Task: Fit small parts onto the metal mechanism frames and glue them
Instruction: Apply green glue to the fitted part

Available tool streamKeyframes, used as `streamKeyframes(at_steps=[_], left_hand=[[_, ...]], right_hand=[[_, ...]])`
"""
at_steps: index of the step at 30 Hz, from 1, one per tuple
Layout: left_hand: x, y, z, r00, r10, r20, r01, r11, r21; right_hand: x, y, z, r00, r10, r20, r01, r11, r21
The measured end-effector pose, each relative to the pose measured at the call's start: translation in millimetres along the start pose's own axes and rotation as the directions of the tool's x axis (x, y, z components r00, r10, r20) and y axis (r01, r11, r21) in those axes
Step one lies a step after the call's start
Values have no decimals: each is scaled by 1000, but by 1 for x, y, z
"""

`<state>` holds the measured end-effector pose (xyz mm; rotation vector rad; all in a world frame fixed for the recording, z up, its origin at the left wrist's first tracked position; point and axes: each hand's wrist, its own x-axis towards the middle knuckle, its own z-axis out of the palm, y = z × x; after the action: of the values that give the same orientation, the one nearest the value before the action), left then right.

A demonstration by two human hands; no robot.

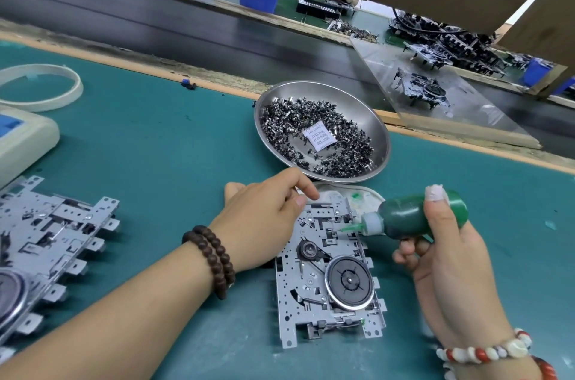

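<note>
At nine o'clock on the green worktop (pixel 155 143) lies a stack of metal frames (pixel 53 242), thin stamped sheet with tabs jutting from the edges; they look stiff but light, and the tabs and cut edges are probably sharp, so the flat outer rails are the safer hold. Toward the centre, the left hand (pixel 264 218) rests at the upper left corner of the frame being worked (pixel 326 274), fingers loosely curled and pressing down on it rather than pinching; whether a small part sits under the fingertips cannot be told. This frame lies flat at six o'clock, its flywheel (pixel 350 278) and belt pulley (pixel 309 250) facing up; these would likely turn or slip under a finger, so steadying by the bare plate seems wiser. At twelve o'clock, just beyond it, the steel dish (pixel 370 118) holds a heap of tiny dark parts (pixel 311 118), light and fiddly, best picked one at a time with fingertips. At three o'clock the right hand (pixel 448 242) grips the green glue bottle (pixel 417 218), its grip closed round the soft body, the needle tip (pixel 348 228) touching or just above the plate's upper middle. A gentle squeeze should do, as the bottle looks pliable.
</note>
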<state>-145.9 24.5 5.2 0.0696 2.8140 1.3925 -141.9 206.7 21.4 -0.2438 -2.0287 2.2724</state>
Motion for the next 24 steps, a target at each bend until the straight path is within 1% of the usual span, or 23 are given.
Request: streamKeyframes(at_steps=[9,24], left_hand=[[0,-1,1,1000,-12,6,12,1000,12],[1,-2,3,1000,-14,-12,14,1000,4]], right_hand=[[1,-1,-1,996,-83,-42,83,997,-11],[-1,-2,0,995,-93,-27,93,996,-9]])
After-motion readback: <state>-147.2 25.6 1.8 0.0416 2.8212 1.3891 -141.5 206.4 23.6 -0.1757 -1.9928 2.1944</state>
